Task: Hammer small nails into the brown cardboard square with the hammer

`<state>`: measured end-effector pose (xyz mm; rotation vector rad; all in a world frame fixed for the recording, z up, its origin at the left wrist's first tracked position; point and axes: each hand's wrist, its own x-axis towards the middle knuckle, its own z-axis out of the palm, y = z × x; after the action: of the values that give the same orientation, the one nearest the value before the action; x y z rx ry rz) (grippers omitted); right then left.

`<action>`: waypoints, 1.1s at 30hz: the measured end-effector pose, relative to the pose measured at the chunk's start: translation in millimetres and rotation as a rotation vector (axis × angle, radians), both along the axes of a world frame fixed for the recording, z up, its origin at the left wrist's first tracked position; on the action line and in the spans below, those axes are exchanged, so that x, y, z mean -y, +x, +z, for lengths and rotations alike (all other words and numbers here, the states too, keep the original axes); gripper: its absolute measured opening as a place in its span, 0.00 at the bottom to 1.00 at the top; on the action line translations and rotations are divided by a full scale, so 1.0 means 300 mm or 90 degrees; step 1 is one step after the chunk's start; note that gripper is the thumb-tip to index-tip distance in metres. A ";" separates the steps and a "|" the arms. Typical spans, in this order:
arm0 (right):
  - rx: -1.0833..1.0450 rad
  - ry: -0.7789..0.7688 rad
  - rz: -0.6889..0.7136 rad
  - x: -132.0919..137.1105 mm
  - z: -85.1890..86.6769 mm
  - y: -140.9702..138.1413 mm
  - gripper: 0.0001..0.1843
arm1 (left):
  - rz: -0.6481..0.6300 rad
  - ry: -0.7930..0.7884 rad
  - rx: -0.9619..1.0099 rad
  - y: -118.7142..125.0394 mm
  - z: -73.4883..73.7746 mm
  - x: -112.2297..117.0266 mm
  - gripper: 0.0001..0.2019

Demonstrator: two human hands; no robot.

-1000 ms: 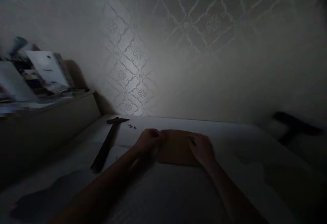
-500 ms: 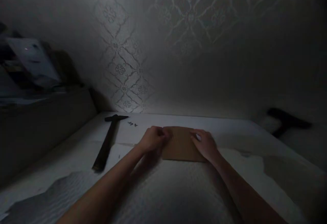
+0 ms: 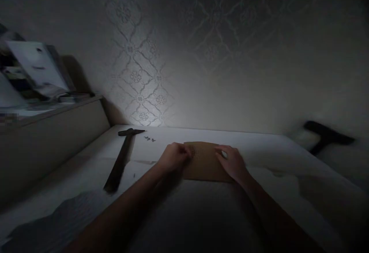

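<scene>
A flat brown board (image 3: 204,168), wood or cardboard, lies between my hands on the white surface. Dark marks show on its upper left part, close to my fingers. My left hand (image 3: 174,156) is closed at the board's left edge, its thumb and fingers pinched together over it. At the opposite edge, my right hand (image 3: 232,160) grips the board with thumb and fingers bent over the top face. Part of each side edge is hidden under the hands. To the left lies a hammer (image 3: 121,162) with a dark head and a long handle.
Several small dark pieces (image 3: 149,139), perhaps nails, lie right of the hammer's head; one more (image 3: 134,175) lies nearer. A patterned wall (image 3: 230,103) rises behind. At left stands a raised ledge (image 3: 72,110) with items on it. A blurred black object (image 3: 327,135) sits far right.
Both hands and the board stay almost in place. The light has shifted: the lower wall is brighter, while my forearms and the near surface are darker.
</scene>
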<state>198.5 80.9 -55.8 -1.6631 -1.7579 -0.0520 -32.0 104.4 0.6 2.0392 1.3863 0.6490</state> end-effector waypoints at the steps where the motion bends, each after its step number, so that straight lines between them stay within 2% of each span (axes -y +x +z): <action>1: -0.001 -0.006 0.000 0.001 0.002 -0.001 0.13 | -0.002 0.000 0.009 0.000 -0.002 -0.001 0.09; 7: 0.000 -0.007 -0.001 0.003 0.007 -0.006 0.13 | -0.003 -0.007 0.056 0.002 -0.021 -0.013 0.08; 11: -0.003 -0.013 -0.014 0.004 0.003 -0.006 0.13 | -0.001 -0.003 0.061 0.003 -0.015 -0.010 0.08; 18: 0.004 -0.005 -0.002 0.006 0.008 -0.009 0.14 | 0.089 0.066 0.082 -0.017 -0.011 -0.035 0.08; 24: 0.006 -0.009 -0.004 0.006 0.004 -0.007 0.14 | 0.073 0.055 0.092 -0.012 -0.035 -0.038 0.06; 29: 0.005 -0.005 -0.012 0.005 0.003 -0.009 0.13 | 0.067 0.008 0.107 0.011 -0.029 -0.011 0.06; 33: 0.012 -0.003 -0.013 0.003 -0.001 -0.006 0.13 | 0.064 0.008 0.099 0.018 -0.024 -0.003 0.07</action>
<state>196.7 80.1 -56.1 -1.6893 -1.7559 -0.0728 -26.5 105.1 -6.5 1.8943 1.4035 0.8426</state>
